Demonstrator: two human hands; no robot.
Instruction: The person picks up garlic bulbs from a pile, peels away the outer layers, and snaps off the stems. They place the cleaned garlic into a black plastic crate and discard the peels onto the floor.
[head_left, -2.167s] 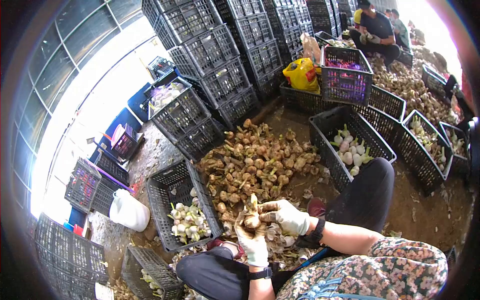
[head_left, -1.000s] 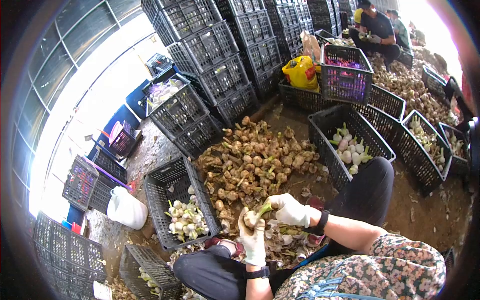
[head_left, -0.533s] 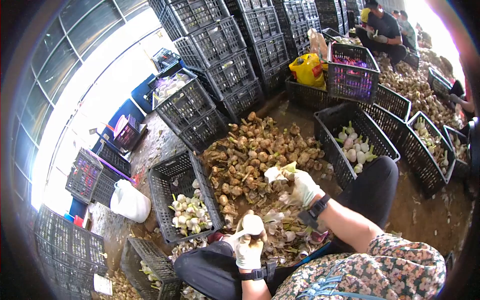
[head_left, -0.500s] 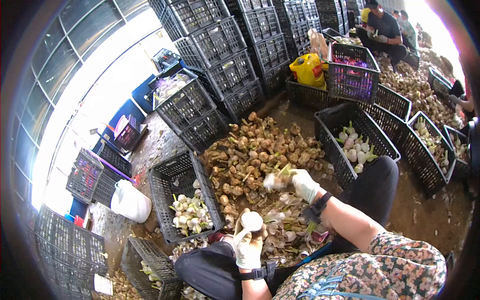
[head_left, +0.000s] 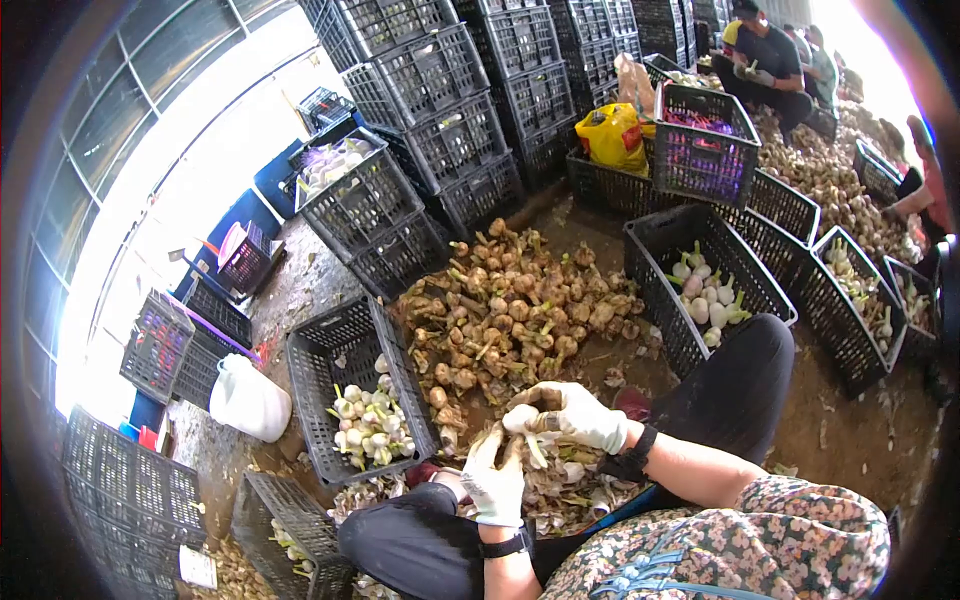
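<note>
My hands, both in whitish gloves stained at the fingers, meet above my lap in the head view. Between them is a pale garlic bulb with its stem pointing down. My right hand is closed on the bulb from the right, fingers bent over it. My left hand is closed against the bulb's lower left side; part of its grip is hidden. Loose garlic skins lie below my hands. Just beyond is a heap of brown, unpeeled garlic.
A black crate with white bulbs stands at left, another crate with bulbs at right. Tall crate stacks rise behind. A white bucket is far left. Other people sit by garlic at upper right.
My right hand has come down and left to meet my left hand at the bulb. The blurred pale thing at its fingers beforehand no longer shows there.
</note>
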